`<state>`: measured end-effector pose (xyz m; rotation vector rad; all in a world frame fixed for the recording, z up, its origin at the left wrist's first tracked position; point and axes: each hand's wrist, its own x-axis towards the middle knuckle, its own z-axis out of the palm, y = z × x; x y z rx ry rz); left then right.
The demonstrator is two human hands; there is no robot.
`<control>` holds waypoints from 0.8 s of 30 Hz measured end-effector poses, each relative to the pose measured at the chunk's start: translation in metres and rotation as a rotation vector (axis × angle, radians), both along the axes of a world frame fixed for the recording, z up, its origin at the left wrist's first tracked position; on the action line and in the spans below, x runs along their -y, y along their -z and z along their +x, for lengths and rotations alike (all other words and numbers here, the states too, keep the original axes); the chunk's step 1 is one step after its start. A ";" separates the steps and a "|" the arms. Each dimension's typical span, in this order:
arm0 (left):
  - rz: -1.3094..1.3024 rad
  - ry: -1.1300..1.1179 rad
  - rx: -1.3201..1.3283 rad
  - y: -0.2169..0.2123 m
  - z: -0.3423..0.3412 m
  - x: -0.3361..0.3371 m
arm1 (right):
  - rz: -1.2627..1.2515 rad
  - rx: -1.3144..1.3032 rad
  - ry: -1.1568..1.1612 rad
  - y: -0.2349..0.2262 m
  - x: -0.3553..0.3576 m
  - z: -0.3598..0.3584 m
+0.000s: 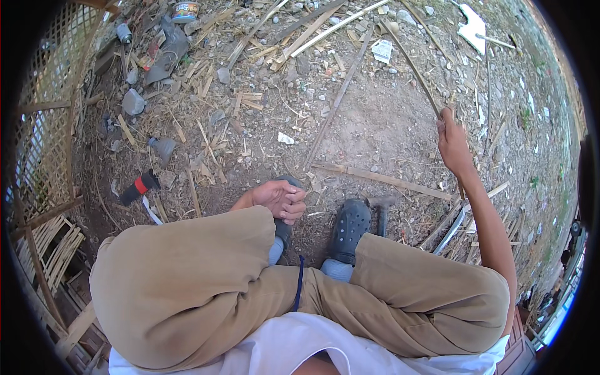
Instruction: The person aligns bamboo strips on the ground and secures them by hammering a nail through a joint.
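Observation:
My right hand (454, 140) is stretched forward at the right, its fingers closed round a long, thin wooden strip (417, 72). The strip runs up and to the left from the fist, over the dirt. A short pale end of wood shows just beside the fist; whether it belongs to the same strip I cannot tell. My left hand (281, 201) hangs past my left knee above the left shoe, fingers loosely curled in, nothing visible in them. Between my feet and the right hand lies a flat wooden slat (387, 180). A dark hammer-shaped tool (382, 215) rests against the right clog (351, 228).
Wood splinters and stones litter the ground. Another slat (342, 100) lies slanting ahead. At the left are a black tube with a red band (140, 187), a grey stone (133, 102) and a lattice fence (47, 131). A white broken piece (473, 28) lies far right.

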<state>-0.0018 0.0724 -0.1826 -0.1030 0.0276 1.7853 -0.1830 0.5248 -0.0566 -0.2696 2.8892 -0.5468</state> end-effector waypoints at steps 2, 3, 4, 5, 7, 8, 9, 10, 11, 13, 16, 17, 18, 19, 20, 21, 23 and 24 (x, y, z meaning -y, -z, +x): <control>0.008 -0.001 -0.003 0.002 0.000 0.000 | -0.003 -0.031 -0.027 0.004 0.001 0.005; 0.015 -0.001 -0.008 0.003 0.001 0.000 | -0.007 -0.063 -0.054 0.007 0.002 0.006; 0.016 -0.002 -0.007 0.003 0.001 0.000 | -0.005 -0.062 -0.055 0.009 0.002 0.006; 0.011 -0.004 -0.004 0.002 0.001 0.000 | -0.012 -0.052 -0.065 0.011 0.002 0.005; 0.004 -0.006 0.000 0.001 0.001 0.000 | -0.019 -0.039 -0.074 0.013 0.002 0.005; 0.006 -0.007 -0.004 0.001 0.000 0.000 | -0.010 -0.035 -0.062 0.014 0.003 0.006; 0.009 -0.007 -0.008 0.001 0.000 -0.001 | -0.001 -0.030 -0.048 0.014 0.003 0.007; 0.008 -0.007 -0.008 0.002 0.000 -0.001 | -0.002 -0.030 -0.049 0.014 0.005 0.006; 0.014 -0.004 -0.003 0.002 0.000 -0.001 | -0.004 -0.033 -0.050 0.013 0.006 0.006; 0.020 -0.001 0.001 0.003 0.000 0.000 | -0.005 -0.035 -0.050 0.010 0.007 0.007; 0.020 -0.006 0.005 0.003 0.001 0.000 | -0.013 -0.014 0.002 0.004 0.011 0.016; 0.023 -0.008 0.005 0.003 0.001 0.000 | 0.011 -0.047 -0.002 0.003 0.012 0.019; 0.025 -0.011 0.005 0.004 0.002 0.001 | 0.035 -0.080 -0.006 0.002 0.012 0.021; 0.028 -0.009 0.005 0.004 0.001 0.000 | 0.038 -0.080 -0.005 0.004 0.007 0.022; 0.026 -0.003 0.004 0.004 0.000 -0.001 | 0.024 -0.068 0.027 0.008 0.001 0.023; 0.024 0.004 0.003 0.003 -0.001 -0.002 | 0.010 -0.056 0.058 0.011 -0.005 0.024; 0.007 0.002 0.012 0.001 0.001 0.001 | -0.001 -0.032 0.093 0.009 -0.001 0.023; -0.007 0.003 0.019 0.001 0.002 0.003 | -0.010 -0.009 0.129 0.009 0.001 0.023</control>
